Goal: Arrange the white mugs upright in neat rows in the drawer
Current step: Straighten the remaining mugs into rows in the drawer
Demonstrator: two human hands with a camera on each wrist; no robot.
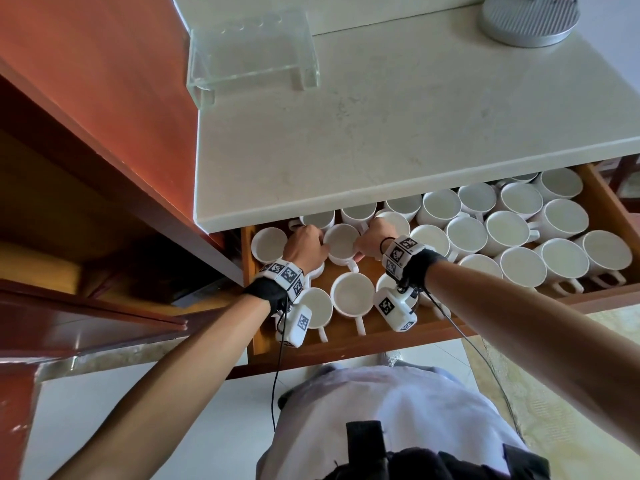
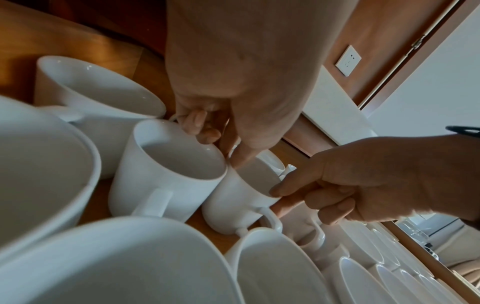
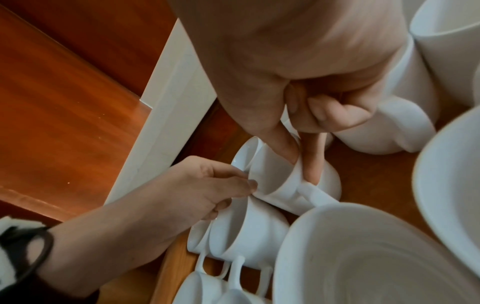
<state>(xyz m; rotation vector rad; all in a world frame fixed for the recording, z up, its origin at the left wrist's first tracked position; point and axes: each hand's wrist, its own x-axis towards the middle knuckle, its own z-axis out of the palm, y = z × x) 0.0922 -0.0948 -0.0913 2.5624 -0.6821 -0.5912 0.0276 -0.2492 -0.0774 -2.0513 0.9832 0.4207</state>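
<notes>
Several white mugs stand mouth-up in the open wooden drawer (image 1: 346,348). Both hands meet on one white mug (image 1: 341,244) near the drawer's back left, just under the counter edge. My right hand (image 3: 301,162) pinches its wall beside the handle, thumb inside the rim and index finger outside. From the opposite side, my left hand (image 3: 241,193) holds the rim, thumb tip on the edge and the other fingers curled. In the left wrist view the same mug (image 2: 233,205) sits between the left hand (image 2: 223,148) and the right hand (image 2: 278,197). A neighbouring mug (image 2: 168,164) touches it on the left.
The pale countertop (image 1: 381,133) overhangs the drawer's back row. On it stand a clear acrylic stand (image 1: 252,50) and a round metal base (image 1: 530,19). Mugs pack the drawer's right half tightly. An open cabinet door (image 1: 86,320) juts out at the left.
</notes>
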